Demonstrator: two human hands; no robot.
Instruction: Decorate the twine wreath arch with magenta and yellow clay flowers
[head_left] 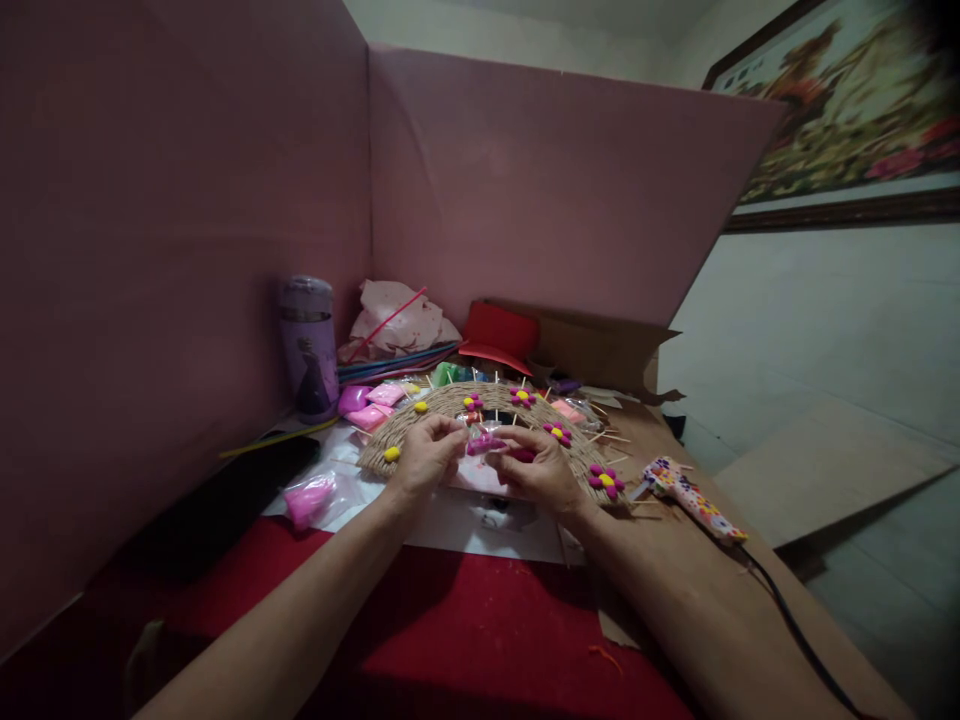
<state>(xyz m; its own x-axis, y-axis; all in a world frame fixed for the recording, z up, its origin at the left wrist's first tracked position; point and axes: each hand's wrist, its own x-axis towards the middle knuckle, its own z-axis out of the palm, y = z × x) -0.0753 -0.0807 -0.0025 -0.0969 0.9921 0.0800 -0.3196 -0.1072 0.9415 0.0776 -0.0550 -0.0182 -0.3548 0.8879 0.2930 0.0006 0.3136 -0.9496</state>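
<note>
Close together in front of the woven arch, my left hand (429, 458) and my right hand (545, 470) are both closed on a small plastic bag of magenta modelling clay (484, 443). The bag's clear film stands up between the fingertips. Some magenta also shows by my right fingers, partly hidden. Behind the hands lies the arch of twisted tan cord (442, 402), with thin sticks poking out around it. Magenta flowers with yellow centres, such as the lower right flower (606, 482), sit on it. Its left side bears plain yellow dots (392, 454).
A purple tumbler (309, 350) stands at the left. Pink clay packets (367, 417) lie beside the arch, and a bagged pink lump (309, 502) is nearer me. A patterned glue gun (694, 500) with a black cord lies right. Pink panels (555, 180) rise behind.
</note>
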